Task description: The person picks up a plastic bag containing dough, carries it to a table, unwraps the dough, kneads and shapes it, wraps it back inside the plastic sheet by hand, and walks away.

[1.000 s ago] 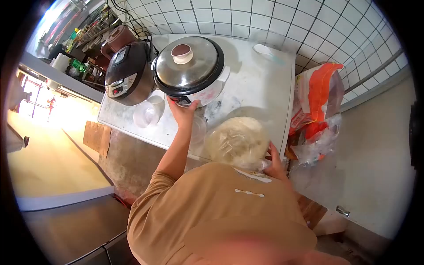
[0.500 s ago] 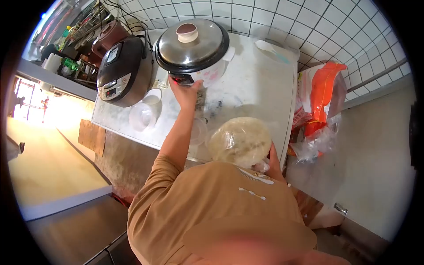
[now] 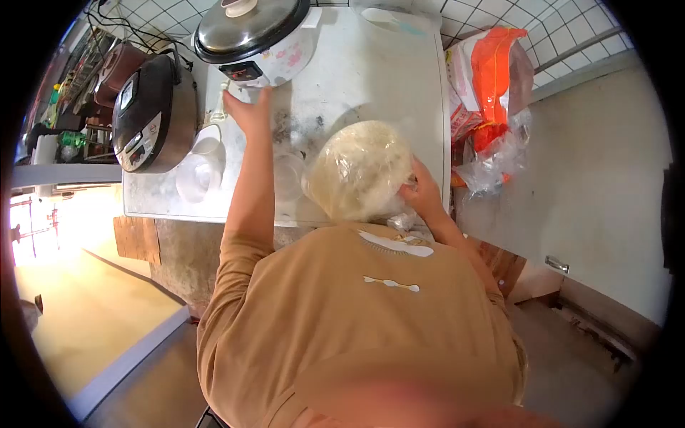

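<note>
My left hand (image 3: 250,112) is open just below the control panel of a floral white electric pot (image 3: 287,58), thumb and fingers apart and nothing in them. The pot's domed steel lid (image 3: 246,28) is on. By the table's front edge, my right hand (image 3: 422,192) grips the right side of a rounded clear plastic bag (image 3: 362,167) with pale contents; what exactly is inside cannot be made out. A bunched end of plastic shows beneath that hand. Between my arms, a clear plastic bowl (image 3: 287,177) stands left of the bag.
A dark rice cooker (image 3: 158,118) stands at the left, with clear plastic containers (image 3: 198,175) in front of it. Behind, a white spoon (image 3: 385,18) lies on the white table (image 3: 385,78). Orange and white packaging (image 3: 492,85) hangs beyond the right edge.
My left hand has come away from the pot's front panel. My right hand has moved further up the bag's side. The camera view has shifted, so the table sits higher and further left.
</note>
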Tool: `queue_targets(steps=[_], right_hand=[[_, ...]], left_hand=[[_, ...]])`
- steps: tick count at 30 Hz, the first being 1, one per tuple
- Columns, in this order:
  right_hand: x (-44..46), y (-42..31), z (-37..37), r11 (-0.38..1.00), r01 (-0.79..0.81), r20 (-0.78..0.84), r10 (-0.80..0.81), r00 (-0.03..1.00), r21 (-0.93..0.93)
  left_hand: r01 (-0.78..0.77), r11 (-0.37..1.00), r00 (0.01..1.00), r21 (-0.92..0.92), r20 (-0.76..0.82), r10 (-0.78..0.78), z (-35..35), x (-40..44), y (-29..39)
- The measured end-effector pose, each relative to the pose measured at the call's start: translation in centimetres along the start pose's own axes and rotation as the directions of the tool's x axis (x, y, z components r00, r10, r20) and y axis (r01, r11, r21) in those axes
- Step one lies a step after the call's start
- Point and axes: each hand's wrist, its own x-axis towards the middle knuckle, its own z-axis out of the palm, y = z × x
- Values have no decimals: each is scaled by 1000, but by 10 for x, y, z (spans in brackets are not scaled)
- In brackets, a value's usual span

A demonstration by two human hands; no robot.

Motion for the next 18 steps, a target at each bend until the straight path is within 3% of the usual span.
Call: queue_targets(steps=[1, 3, 5, 7, 10, 13, 14, 17, 18], right_hand=[[-1, -7, -1, 999, -36, -16, 36, 999, -18], [-7, 10, 5, 997, 61, -70, -64, 996, -43], [-10, 20, 3, 995, 88, -88, -91, 992, -44], [-12, 19, -4, 999, 49, -67, -50, 997, -20], [-17, -2, -22, 997, -40, -122, 31, 992, -68], [-19, -9, -37, 863, -194, -196, 315, 929, 467], [-19, -11, -41, 831, -177, -190, 318, 929, 528], [-19, -12, -46, 743, -126, -169, 309, 936, 657], [-19, -12, -45, 729, -108, -168, 294, 941, 676]], left_hand=[[48, 991, 986, -128, 167, -26, -16, -12, 8], [201, 919, 875, -339, 484, -13, -57, -43, 50], [-66, 880, 697, -471, 609, 378, -96, -76, 101], [-364, 719, 478, -592, 544, 690, -123, -102, 141], [-547, 712, 313, -441, 681, 662, -118, -124, 133], [-299, 798, 548, -524, 590, 593, -116, -112, 121], [-95, 903, 608, -420, 693, 386, -120, -108, 119], [73, 944, 618, -321, 758, 209, -122, -88, 108], [75, 940, 665, -334, 719, 202, -121, -84, 103]])
